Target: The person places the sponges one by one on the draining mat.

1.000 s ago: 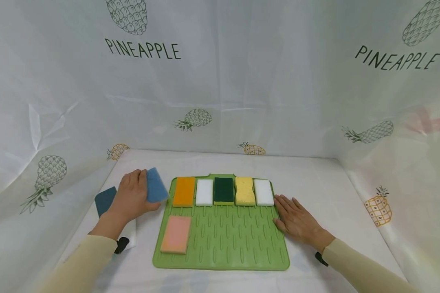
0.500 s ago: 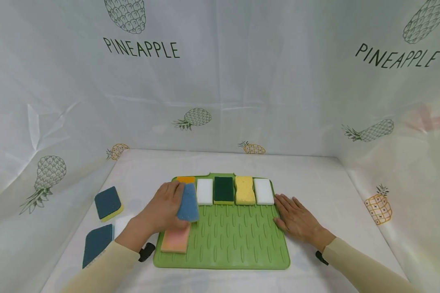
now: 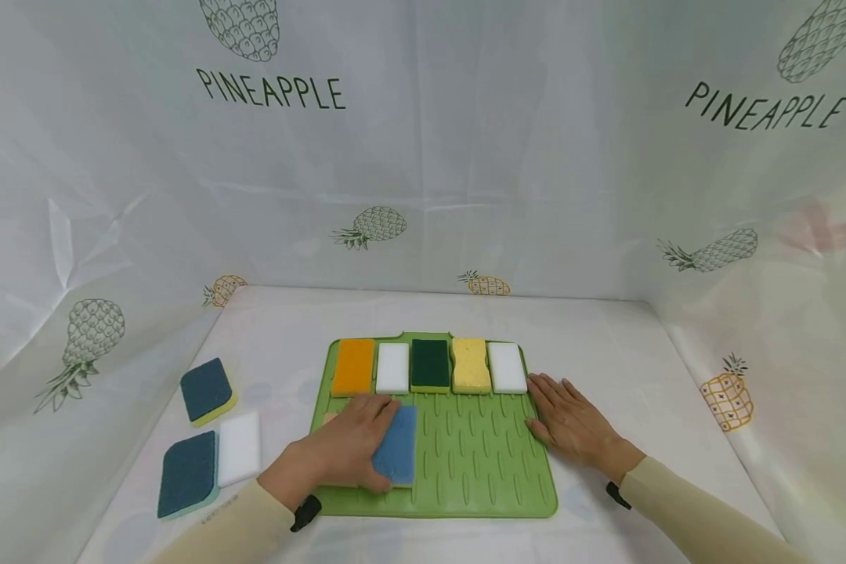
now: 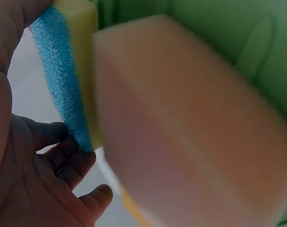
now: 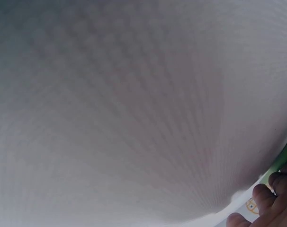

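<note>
My left hand (image 3: 356,445) grips a blue sponge (image 3: 398,445) with a yellow underside and holds it down on the green ribbed mat (image 3: 472,462), in the front row. In the left wrist view the blue sponge (image 4: 63,75) stands beside a pink sponge (image 4: 191,137), its edge against my left hand (image 4: 53,189). From the head view the pink sponge (image 3: 329,419) is almost hidden under that hand. My right hand (image 3: 560,415) lies flat and open on the mat's right edge, holding nothing.
The mat's far row holds an orange (image 3: 353,366), a white (image 3: 392,368), a dark green (image 3: 430,365), a yellow (image 3: 471,366) and another white sponge (image 3: 507,368). Left of the mat lie a dark blue sponge (image 3: 207,390), a white sponge (image 3: 239,448) and a teal sponge (image 3: 188,473).
My left hand carried the blue sponge from left of the mat, across the orange sponge, down onto the mat beside the pink sponge. The right hand stayed still.
</note>
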`<state>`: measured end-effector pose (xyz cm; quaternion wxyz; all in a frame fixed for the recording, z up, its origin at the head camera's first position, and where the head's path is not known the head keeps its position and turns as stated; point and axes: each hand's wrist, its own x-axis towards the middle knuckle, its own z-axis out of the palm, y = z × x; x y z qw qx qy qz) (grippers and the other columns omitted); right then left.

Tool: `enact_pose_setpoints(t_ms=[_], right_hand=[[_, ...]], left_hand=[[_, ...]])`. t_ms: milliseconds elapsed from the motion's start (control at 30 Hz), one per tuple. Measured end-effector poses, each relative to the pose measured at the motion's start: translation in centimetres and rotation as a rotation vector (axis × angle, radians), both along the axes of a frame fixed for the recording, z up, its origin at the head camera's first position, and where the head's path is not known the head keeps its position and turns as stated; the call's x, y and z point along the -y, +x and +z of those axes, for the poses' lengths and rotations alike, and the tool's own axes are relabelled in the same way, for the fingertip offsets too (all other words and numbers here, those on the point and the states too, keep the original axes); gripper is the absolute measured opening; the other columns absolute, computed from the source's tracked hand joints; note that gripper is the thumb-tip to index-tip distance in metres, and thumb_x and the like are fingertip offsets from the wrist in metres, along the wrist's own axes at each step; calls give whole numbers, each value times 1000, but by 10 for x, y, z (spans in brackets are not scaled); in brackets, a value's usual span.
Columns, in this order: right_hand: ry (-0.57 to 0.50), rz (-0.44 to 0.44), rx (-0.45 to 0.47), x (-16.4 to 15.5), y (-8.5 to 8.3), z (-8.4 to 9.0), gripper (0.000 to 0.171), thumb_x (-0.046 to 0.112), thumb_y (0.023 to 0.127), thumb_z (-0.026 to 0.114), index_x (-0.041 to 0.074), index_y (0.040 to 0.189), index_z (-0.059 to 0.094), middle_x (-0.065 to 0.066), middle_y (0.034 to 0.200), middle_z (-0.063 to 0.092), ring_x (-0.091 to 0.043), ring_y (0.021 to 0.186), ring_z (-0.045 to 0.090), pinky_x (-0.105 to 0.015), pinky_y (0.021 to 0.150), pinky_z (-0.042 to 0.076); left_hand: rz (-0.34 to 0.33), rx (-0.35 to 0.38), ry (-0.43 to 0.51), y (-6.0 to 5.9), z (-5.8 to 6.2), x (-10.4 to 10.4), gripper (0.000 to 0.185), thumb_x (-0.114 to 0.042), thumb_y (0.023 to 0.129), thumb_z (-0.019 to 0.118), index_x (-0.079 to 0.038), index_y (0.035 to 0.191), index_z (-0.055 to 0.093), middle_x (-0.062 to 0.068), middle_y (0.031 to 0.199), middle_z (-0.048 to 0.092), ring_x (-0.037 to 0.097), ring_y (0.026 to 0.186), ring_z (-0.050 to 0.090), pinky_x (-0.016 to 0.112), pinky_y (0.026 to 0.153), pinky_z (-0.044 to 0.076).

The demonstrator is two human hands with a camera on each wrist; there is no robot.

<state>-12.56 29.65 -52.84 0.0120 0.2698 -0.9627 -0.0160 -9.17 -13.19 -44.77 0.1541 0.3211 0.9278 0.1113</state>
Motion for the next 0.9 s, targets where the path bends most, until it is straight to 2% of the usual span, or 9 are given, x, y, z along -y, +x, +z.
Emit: enact_pose_setpoints(t_ms=[333,900], right_hand=[[-17,-3,9,0,0,-1,73,45,109,51,-5,161,37,-20,168,38,-39,155,38,-57,126,32],[-10,-6,5,1,0,-1,73,45,109,51,-4,161,38,-19,167,39,-38,155,39,-57,126,33]], left_hand=[[8,9,-18,-1,-16,6,112,-59,80,84,0,162,36,20,164,39,39,150,38,55,124,34],[31,0,-20,-1,-15,11,112,-56,78,88,4,159,39,21,160,41,38,146,40,54,123,36]])
